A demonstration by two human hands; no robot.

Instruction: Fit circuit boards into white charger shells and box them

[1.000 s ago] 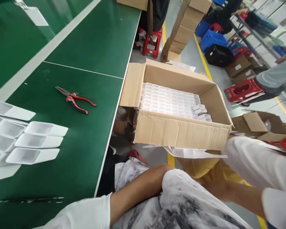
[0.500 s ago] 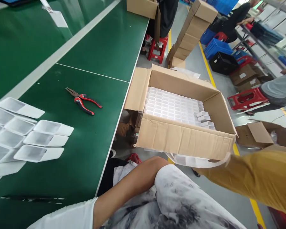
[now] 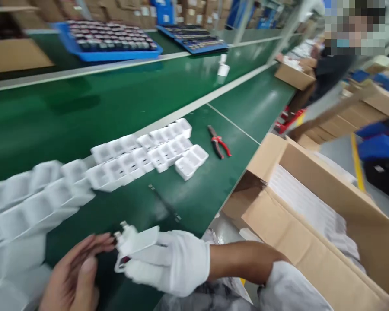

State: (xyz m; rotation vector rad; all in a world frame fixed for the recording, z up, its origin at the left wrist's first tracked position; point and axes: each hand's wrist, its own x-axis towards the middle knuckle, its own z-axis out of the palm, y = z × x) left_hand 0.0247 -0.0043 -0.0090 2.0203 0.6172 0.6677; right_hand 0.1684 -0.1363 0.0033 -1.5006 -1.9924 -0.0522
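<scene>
Gloved right hand [image 3: 170, 261] pinched a white pronged piece [image 3: 129, 242] above a green table [image 3: 125, 205]; the bare left hand [image 3: 71, 278], loosely spread, was just beside it, with white cups [image 3: 185, 168] in rows beyond

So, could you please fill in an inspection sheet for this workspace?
Surface: green table, with a pale strip running along it.
Job's things: white item with two plug-like tips; white containers lined up in rows, some blurred.
Clutter: pliers with red-and-black handles, lying beyond the containers.
Hands: right hand, gloved, holds the white item; left hand, bare and open, has its fingertips close by, contact unclear.
Cables: thin dark strip on the table, possibly a cable.
Surroundings: open cardboard box with white pieces at right; loaded blue tray at the back; another person beside a carton.
</scene>
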